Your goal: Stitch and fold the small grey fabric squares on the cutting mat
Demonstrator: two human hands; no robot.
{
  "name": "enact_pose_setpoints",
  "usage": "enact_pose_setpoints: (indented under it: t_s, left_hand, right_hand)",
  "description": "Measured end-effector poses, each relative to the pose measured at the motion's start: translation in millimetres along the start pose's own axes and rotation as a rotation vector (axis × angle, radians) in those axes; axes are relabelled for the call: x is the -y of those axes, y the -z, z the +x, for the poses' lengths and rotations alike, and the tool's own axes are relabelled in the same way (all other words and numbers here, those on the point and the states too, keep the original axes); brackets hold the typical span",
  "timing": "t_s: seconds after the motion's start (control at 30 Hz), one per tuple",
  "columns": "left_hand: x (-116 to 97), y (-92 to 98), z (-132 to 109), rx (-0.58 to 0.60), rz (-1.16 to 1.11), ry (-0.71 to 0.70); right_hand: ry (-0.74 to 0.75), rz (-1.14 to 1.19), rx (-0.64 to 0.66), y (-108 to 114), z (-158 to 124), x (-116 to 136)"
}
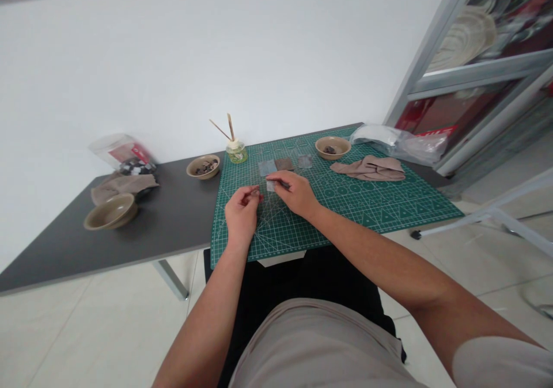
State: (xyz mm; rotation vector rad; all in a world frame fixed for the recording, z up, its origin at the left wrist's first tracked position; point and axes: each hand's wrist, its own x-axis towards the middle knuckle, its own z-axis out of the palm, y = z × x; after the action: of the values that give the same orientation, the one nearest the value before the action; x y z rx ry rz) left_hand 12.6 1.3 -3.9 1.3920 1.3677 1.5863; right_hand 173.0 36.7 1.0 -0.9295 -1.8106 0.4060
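Both my hands are over the green cutting mat (276, 227), close together. My left hand (242, 212) pinches a small item with a red speck (257, 194), too small to identify. My right hand (294, 193) holds a thin dark tool (284, 185) beside a small pale square piece (271, 186); the fingers partly hide both. Just beyond my fingers lie a blue-grey square (266, 167), a brown square (284, 164) and a translucent grey square (305, 161), all flat on the mat.
A tan bowl of dark pieces (332, 147) and a beige cloth (369, 168) sit on the mat. On the grey table (173, 215) stand a second filled bowl (203, 166), a third bowl (111, 211) and a reed diffuser jar (237, 152).
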Motion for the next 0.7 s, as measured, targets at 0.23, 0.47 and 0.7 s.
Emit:
enact_pose_setpoints:
  t_s: [0.23,0.47,0.7]
  left_hand:
    - [4.4,0.9,3.1,0.014,-0.044,-0.012]
    - [1.4,1.3,1.7,0.017,0.030,-0.024]
    - [-5.4,2.7,0.8,0.059,0.174,-0.033]
  right_hand:
    - [0.034,0.015,0.005,-0.7,-0.1,1.3]
    - [0.034,0.004,0.043,-1.0,-0.9,1.2]
    - [0.054,0.000,0.085,-0.1,-0.5,4.0]
